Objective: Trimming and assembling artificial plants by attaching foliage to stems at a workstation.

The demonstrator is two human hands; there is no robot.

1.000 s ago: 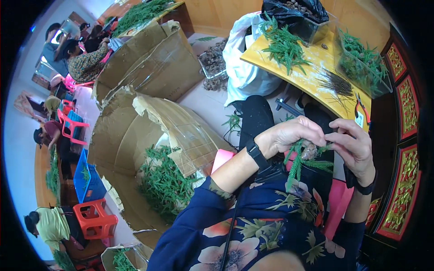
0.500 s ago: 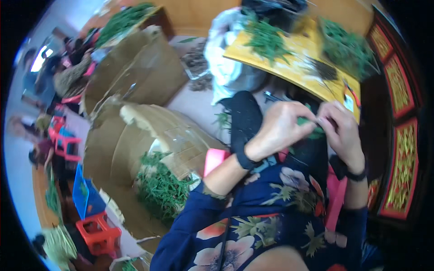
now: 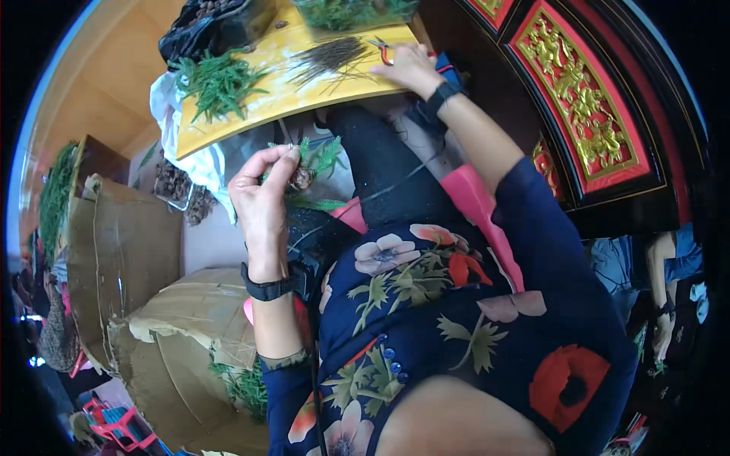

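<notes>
My left hand pinches a small bunch of green artificial sprigs between thumb and fingertips. A brown pine cone sits among the sprigs, just beneath the fingers. At the right end of the yellow table my right hand is closed over red-handled pliers; their jaws point away to the left, and the hand hides part of the handles. Thin dark wire stems lie loose on the tabletop beside the pliers. Further left on the table is a pile of green sprigs.
A black bag of brown cones and a clear bin of greenery stand on the yellow table. Large cardboard boxes are at left, one holding greenery. A carved red-and-gold panel is at right, with another person's arm below it.
My hands have parted. My right hand has left the sprigs and reached out to the pliers on the table, while my left keeps the sprigs. The view has swung to the right.
</notes>
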